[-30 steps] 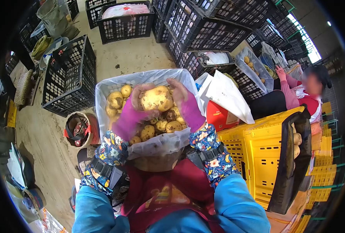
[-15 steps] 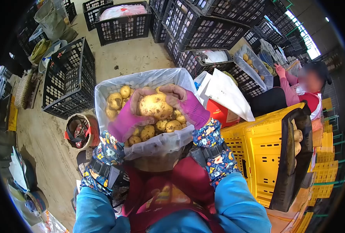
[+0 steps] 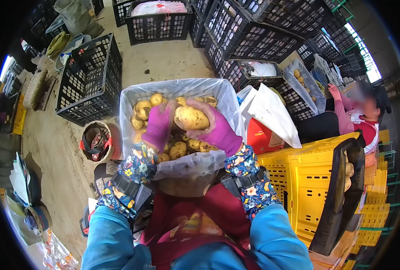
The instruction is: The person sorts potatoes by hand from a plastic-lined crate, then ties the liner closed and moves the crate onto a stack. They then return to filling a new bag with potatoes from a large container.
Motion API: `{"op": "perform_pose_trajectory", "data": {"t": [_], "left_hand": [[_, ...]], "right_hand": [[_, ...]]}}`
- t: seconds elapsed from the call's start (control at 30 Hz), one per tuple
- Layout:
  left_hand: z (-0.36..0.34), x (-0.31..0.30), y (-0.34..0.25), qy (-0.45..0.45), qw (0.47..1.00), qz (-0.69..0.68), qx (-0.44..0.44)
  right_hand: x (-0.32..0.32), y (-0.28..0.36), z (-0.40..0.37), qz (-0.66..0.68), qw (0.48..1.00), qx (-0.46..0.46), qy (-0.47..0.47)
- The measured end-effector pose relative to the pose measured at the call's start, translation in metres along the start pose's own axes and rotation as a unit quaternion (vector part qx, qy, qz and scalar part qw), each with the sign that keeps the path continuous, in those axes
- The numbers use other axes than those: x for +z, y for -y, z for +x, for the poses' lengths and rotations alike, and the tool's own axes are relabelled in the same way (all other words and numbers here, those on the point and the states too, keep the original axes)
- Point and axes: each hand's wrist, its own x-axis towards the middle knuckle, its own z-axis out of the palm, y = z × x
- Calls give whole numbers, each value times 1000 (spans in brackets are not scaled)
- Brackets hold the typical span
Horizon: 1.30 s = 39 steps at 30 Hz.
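A large potato (image 3: 191, 118) is gripped by my gloved right hand (image 3: 214, 128), whose fingers wrap round its top and right side. My gloved left hand (image 3: 160, 123) is at the potato's left, turned edge-on, and what its fingers hold, if anything, is hidden. Both hands are above a crate lined with clear plastic (image 3: 134, 92). Inside it lie several muddy potatoes (image 3: 142, 110), partly covered by the hands.
An empty black crate (image 3: 90, 81) stands left, above a bucket (image 3: 113, 141). Right are white papers (image 3: 272, 114), a red box (image 3: 259, 136) and a yellow crate (image 3: 310, 180). A person (image 3: 364, 110) sits beyond. Stacked black crates (image 3: 254, 36) rise at the back.
My left hand has drawn away from the large potato's left side and turned. The potato now rests in my right hand, more to the right. The whole view has shifted slightly.
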Motion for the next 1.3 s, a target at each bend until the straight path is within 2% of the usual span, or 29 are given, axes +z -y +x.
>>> {"op": "perform_pose_trajectory", "data": {"t": [0.03, 0.1, 0.13, 0.17, 0.27, 0.3, 0.37, 0.43, 0.47, 0.5, 0.53, 0.57, 0.6, 0.63, 0.67, 0.73, 0.77, 0.87, 0.93, 0.97, 1.0, 1.03, 1.07, 1.1, 1.13, 1.17, 1.2, 1.27, 1.3], "left_hand": [[0, 0, 6, -13, 999, -19, -32], [-1, 3, -13, -36, 988, -112, -100], [-7, 7, -45, -42, 972, -184, -140], [-11, 9, -62, -48, 949, -255, -180], [-7, 17, -24, -48, 998, -2, -36], [-7, 17, -15, -89, 989, 93, 73], [-1, 6, 9, -137, 937, 259, 190], [0, 4, 15, -137, 960, 214, 113], [-4, 3, -12, -106, 990, 85, -26], [-5, 5, -28, -64, 983, -46, -164], [-5, 9, -23, -58, 989, -45, -127], [-4, 8, -10, -54, 994, -44, -88], [-4, 4, 0, -40, 997, -46, -56], [-3, 1, 10, -26, 998, -49, -25], [-1, 3, 7, -41, 994, -84, -58], [-5, 3, -9, -73, 977, -149, -132], [-9, 0, -22, -64, 970, -153, -176], [-16, -3, -36, -60, 972, -152, -168], [-21, -3, -44, -84, 964, -202, -153], [-19, -6, -44, -93, 957, -231, -148], [-17, -11, -42, -103, 949, -259, -144], [-15, -16, -42, -92, 961, -234, -118], [-14, -20, -39, -94, 958, -247, -114], [-13, -23, -37, -96, 955, -260, -110], [-11, -26, -36, -97, 951, -273, -106], [-12, -29, -38, -99, 950, -273, -117], [-10, -31, -43, -112, 941, -294, -126], [-5, -34, -49, -136, 921, -336, -144], [-2, -36, -46, -145, 917, -339, -151]], "right_hand": [[2, -3, 1, -24, 1000, -9, -8], [0, -1, 4, 35, 998, 30, -40], [-2, 0, 5, 64, 995, 50, -56], [-1, -3, 5, 38, 996, 41, -69], [8, -17, 4, -30, 995, 22, -94], [12, -18, 3, -47, 994, 21, -94], [19, -15, 1, -46, 994, 20, -92], [20, -7, 0, -11, 996, 18, -88], [17, -11, 3, 26, 995, 14, -98], [13, -17, 5, 63, 992, 11, -113], [8, -19, 0, 98, 987, 10, -130], [-2, 29, -11, 248, 954, 92, -143], [-15, 21, -21, 435, 877, 100, -181], [-41, 38, -37, 465, 853, 69, -225], [-66, 55, -52, 491, 829, 35, -266], [-134, 96, -111, 631, 727, -117, -242], [-163, 112, -138, 617, 727, -198, -227], [-218, 148, -188, 713, 631, -289, -98], [-228, 125, -172, 682, 656, -319, -51], [-224, 106, -153, 580, 756, -280, -117], [-204, 96, -116, 571, 773, -216, -173], [-167, 84, -76, 480, 820, -114, -290], [-148, 35, -45, 270, 933, -35, -237], [-101, 31, -18, -94, 984, 26, -152], [-76, -39, 4, -41, 992, 106, -54], [-34, -47, 18, -89, 968, 226, 58], [3, -72, 23, -282, 935, 183, 113], [66, -128, 34, -488, 833, 202, 165], [94, -168, 45, -540, 804, 230, 93]]}}
